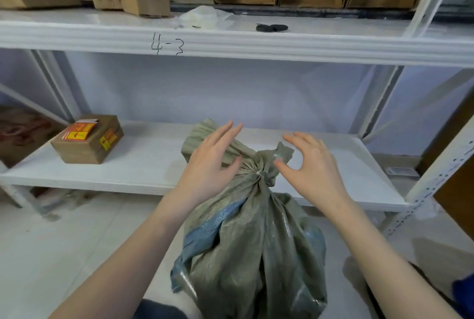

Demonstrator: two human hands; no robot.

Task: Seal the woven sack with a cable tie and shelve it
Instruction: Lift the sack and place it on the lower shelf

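Observation:
A grey-green woven sack (251, 249) with a blue patch stands upright on the floor in front of the lower shelf (154, 164). Its neck is bunched tight, and a pale cable tie (259, 173) circles it. The loose top of the sack fans out above the tie. My left hand (210, 159) hovers with straight fingers over the left side of the fanned top, its thumb near the neck. To the right of the neck, my right hand (311, 164) is spread with relaxed fingers and holds nothing.
A taped brown parcel (88, 139) with yellow and orange labels lies on the lower shelf at left. The upper shelf (230, 44), marked "4-3", carries cardboard boxes (143, 0), a clear plastic bag (202, 17) and a small black object (272, 27). A white shelf upright (436, 177) stands at right.

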